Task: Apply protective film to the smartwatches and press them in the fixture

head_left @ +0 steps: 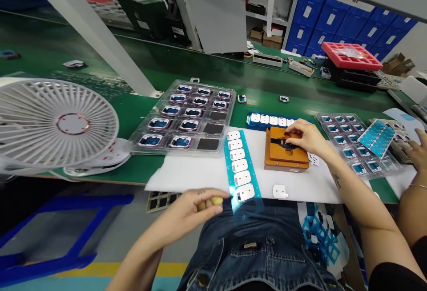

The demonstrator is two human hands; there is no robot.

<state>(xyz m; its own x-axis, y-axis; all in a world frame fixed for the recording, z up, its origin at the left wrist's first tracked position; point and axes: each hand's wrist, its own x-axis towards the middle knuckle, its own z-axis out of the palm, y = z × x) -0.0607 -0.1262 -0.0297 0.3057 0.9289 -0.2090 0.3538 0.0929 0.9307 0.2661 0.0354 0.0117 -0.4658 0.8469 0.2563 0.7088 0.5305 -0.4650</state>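
My left hand (195, 208) is closed around a small yellowish tool (216, 201) at the near table edge, its tip by the lowest white sticker on a blue strip (240, 166). My right hand (308, 137) rests on an orange jig (285, 151), fingers pressing a small dark part seated in its middle. The jig stands on a white foam sheet (200, 175). One loose white sticker piece (279, 191) lies near the sheet's front edge.
A clear tray (187, 119) of small framed parts lies behind the sheet, a white fan (56, 124) to its left. Another tray (350, 142) and a blue sticker sheet (376, 137) sit at right, where another person's hand (416, 148) rests. A red tray (350, 55) stands behind.
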